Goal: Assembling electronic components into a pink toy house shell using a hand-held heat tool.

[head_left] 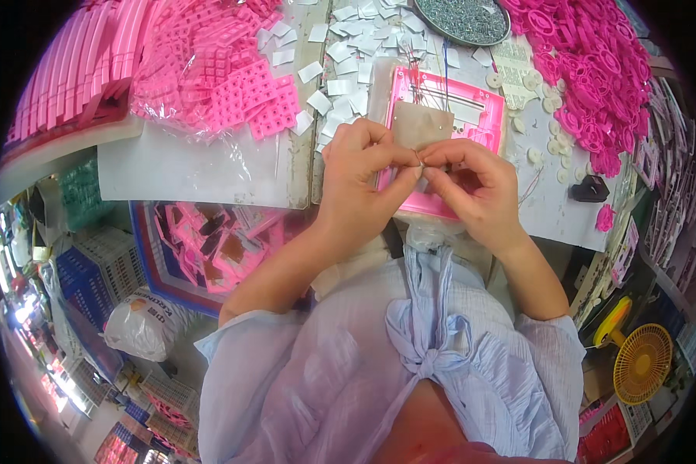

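Note:
My left hand (367,174) and my right hand (475,182) meet fingertip to fingertip over a pink plastic casing (419,203). Both are closed in a pinch on what looks like a thin wire (417,153), mostly hidden by the fingers. Just beyond the fingertips lies a tan flat board (425,124) on the casing. Thin red and dark wires (419,89) rise from behind the board toward the far side. Clear plastic wrap (433,232) shows under the casing's near edge.
Pink keypads (247,97) heap at far left, with white paper squares (339,87) beside them. A round tray of small screws (468,19) stands at the back. Pink plastic parts (588,69) and white discs (553,127) lie right. A blue crate (151,247) and yellow fan (642,363) flank me.

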